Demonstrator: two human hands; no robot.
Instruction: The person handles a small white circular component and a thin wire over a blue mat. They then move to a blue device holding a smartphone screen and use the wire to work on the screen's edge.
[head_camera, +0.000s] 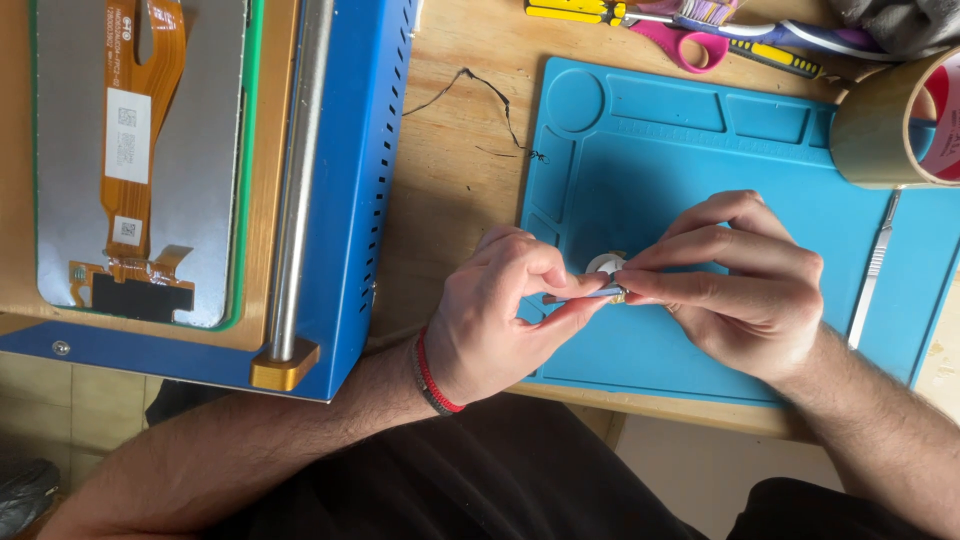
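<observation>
Left hand (500, 315) and right hand (745, 280) pinching a small silvery part (606, 290) together above a blue mat (640, 170), fingertips closed on it, scalpel (873, 270) nearby, wooden tabletop (455, 170) beneath

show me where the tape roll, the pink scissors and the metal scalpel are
tape roll (880, 125), head view, on its tan outer side.
pink scissors (690, 47), head view, on the pink handle loop.
metal scalpel (875, 265), head view, mid-handle.

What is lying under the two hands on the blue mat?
Under the left hand and right hand lies the blue mat. Between the fingers a small white round part and a thin tool show; the rest is covered.
</observation>
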